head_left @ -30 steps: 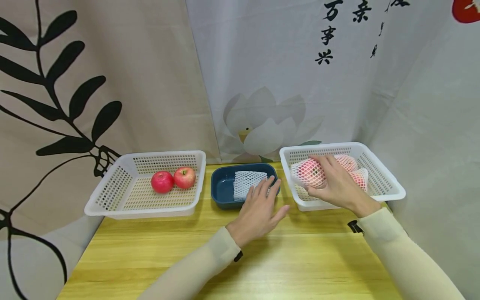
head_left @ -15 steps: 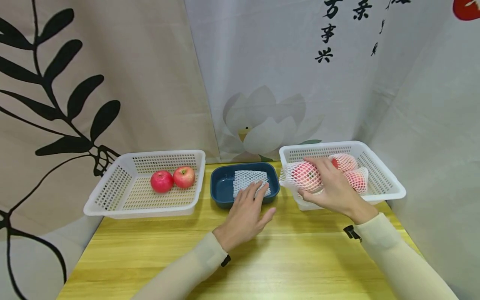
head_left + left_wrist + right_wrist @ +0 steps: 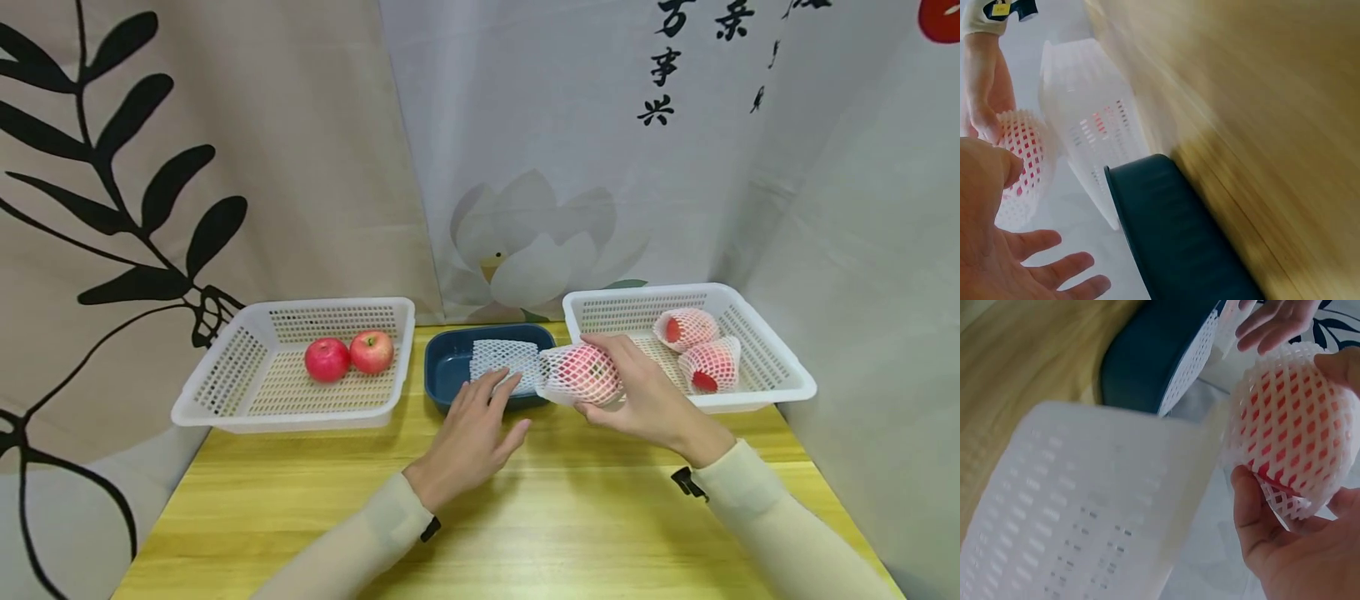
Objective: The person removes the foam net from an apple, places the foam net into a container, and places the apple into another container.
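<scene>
The foam-netted apple (image 3: pixel 588 373) is up off everything, held between the right basket and the tray, its loose net end toward the tray. Along the back edge of the wooden table (image 3: pixel 540 533), I see a white left basket (image 3: pixel 292 424) at the left corner, a white right basket (image 3: pixel 757 397) toward the right corner, and a navy tray (image 3: pixel 446 367) between them. The person's right hand (image 3: pixel 654 408) curls thumb and fingers round the apple; the left hand (image 3: pixel 467 440) has its fingers spread, holding nothing, by the tray's front edge, though I can't tell whether it touches. Two more netted apples (image 3: pixel 711 365) lie toward the right basket's right end; two bare apples (image 3: pixel 327 360) sit side by side near the left basket's right wall. So, by my count, three wear nets and two don't, and the held one is not yet set down. Lightest of all, a foam net (image 3: pixel 491 357) lies in the tray, no fruit showing in it; whether there's more than one, I can't say.
</scene>
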A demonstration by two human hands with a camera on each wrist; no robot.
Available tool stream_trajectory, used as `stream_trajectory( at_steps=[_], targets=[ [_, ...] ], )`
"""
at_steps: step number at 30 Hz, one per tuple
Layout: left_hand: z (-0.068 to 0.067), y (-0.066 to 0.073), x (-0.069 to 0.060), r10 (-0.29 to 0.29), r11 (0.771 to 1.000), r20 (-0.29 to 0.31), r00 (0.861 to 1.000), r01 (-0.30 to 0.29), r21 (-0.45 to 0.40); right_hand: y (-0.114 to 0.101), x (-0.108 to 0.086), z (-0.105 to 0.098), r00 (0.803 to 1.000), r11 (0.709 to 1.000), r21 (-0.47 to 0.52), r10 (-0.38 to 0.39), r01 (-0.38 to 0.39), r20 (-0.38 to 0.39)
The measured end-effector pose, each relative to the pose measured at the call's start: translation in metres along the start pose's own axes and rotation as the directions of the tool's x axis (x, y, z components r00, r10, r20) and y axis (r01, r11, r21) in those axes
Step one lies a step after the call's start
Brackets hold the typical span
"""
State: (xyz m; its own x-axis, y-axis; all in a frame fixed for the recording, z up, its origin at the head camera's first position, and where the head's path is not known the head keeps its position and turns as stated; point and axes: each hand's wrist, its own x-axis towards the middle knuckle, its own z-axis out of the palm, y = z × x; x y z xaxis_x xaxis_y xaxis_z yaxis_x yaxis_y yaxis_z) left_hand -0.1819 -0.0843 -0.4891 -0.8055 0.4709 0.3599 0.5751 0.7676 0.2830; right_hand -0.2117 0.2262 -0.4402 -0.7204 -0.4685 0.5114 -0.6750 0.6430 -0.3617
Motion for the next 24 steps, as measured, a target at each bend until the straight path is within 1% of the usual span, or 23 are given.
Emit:
stream_trajectory(
  at_steps=[2, 8, 13, 15, 19, 24],
  targets=[
    [-0.002, -0.001, -0.002, 0.007, 1.000, -0.009, 1.000, -0.007, -0.001, -0.004, 0.000, 0.004, 1.000, 1.000, 0.011, -0.015, 0.015, 0.005],
    [-0.006, -0.007, -0.011, -0.009, 1.000, 0.003, 1.000, 0.009, 0.008, -0.015, 0.000, 0.014, 0.998, 0.999, 0.031, -0.030, 0.028, 0.062],
    [-0.013, -0.012, -0.019, -0.014, 1.000, 0.003, 1.000, 0.014, -0.021, -0.023, -0.002, 0.021, 0.994, 0.999, 0.046, -0.023, 0.018, 0.105],
    [-0.015, -0.014, -0.022, -0.024, 0.999, 0.012, 1.000, 0.024, -0.030, -0.026, -0.003, 0.024, 0.992, 0.999, 0.049, -0.014, 0.008, 0.123],
    [-0.020, -0.019, -0.028, -0.035, 0.999, 0.020, 0.999, 0.035, -0.028, -0.031, -0.004, 0.030, 0.986, 0.998, 0.058, 0.002, -0.012, 0.165],
    [-0.024, -0.025, -0.035, -0.039, 0.999, 0.010, 0.999, 0.039, -0.008, -0.036, -0.007, 0.039, 0.974, 0.998, 0.059, 0.013, -0.027, 0.225]
  ],
)
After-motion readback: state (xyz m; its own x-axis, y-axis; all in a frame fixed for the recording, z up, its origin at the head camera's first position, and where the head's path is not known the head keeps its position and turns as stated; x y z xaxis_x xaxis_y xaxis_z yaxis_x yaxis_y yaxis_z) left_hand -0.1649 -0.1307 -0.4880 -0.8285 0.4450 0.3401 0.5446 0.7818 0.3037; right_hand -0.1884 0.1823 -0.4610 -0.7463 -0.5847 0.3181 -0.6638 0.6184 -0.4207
